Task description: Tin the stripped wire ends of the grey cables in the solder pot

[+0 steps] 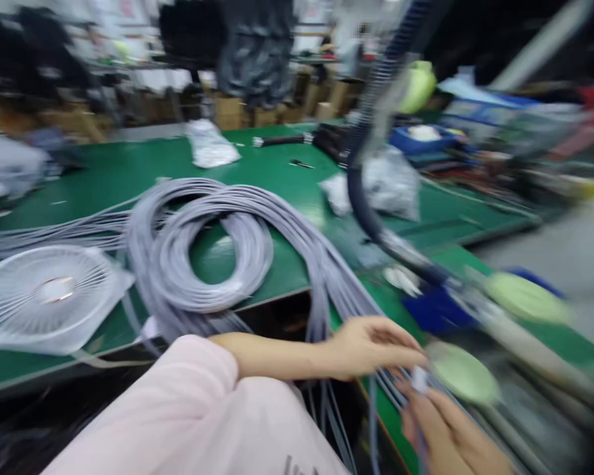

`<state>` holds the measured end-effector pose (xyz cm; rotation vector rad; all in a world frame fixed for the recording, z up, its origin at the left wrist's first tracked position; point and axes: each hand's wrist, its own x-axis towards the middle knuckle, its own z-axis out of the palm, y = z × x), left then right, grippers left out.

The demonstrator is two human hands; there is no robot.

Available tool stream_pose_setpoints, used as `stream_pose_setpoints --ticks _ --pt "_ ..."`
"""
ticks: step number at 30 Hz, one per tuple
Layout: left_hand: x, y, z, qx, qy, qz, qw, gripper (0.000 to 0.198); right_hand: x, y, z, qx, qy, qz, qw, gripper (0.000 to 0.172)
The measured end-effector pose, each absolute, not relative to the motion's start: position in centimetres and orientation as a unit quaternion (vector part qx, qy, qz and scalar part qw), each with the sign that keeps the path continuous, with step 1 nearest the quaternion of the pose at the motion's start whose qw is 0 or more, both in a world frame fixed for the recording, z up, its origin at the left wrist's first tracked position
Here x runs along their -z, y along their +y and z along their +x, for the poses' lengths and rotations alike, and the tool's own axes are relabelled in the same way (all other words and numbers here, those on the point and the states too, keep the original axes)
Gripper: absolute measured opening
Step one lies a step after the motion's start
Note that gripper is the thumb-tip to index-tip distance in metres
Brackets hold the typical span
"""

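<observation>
A thick coil of grey cable (205, 290) lies on the green table, and its strands run down to the right toward my hands. My right hand (445, 425) pinches a grey cable near a small white piece (418, 380), which could be a connector or a tag. From the left, my left hand (376, 346) reaches across with its fingers curled and the fingertips at that same white piece. Blur and the fingers hide exactly how the left hand grips it. Loose cable strands pass beneath both hands and hang over the table edge.
A white fan grille (54, 290) lies at the left. A dark flexible hose (359, 171) rises at the right, near pale green round pads (465, 373) and a blue tray (438, 310). Clear plastic bags (391, 181) and a blue bin (426, 140) stand farther back.
</observation>
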<state>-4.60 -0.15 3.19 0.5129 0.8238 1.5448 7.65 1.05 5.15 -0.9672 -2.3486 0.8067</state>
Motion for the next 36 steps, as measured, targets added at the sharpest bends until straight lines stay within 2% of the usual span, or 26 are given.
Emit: stream_pose_setpoints --ticks 2,4,9,16,36 --pt "-3.8 -0.2 -4.7 -0.676 0.360 0.224 0.602 0.047 -5.4 0.1 9.7 -0.384 -0.782 -0.400 0.284 0.031" --pt "-4.0 0.1 -4.9 -0.674 0.359 0.234 0.602 0.041 -5.1 0.0 10.1 -0.438 -0.751 -0.395 0.296 0.029" --pt "-4.0 0.1 -4.6 -0.645 0.367 0.247 0.623 0.031 -4.4 0.4 10.0 -0.481 -0.714 -0.393 0.322 0.028" --pt "-4.2 0.3 -5.0 -0.625 0.377 0.249 0.637 0.025 -4.7 0.2 10.3 -0.473 -0.734 -0.380 0.304 0.029" --pt "-4.1 1.2 -4.7 -0.591 0.361 0.256 0.674 0.028 -4.6 0.3 11.2 -0.455 -0.737 -0.402 0.297 0.032"
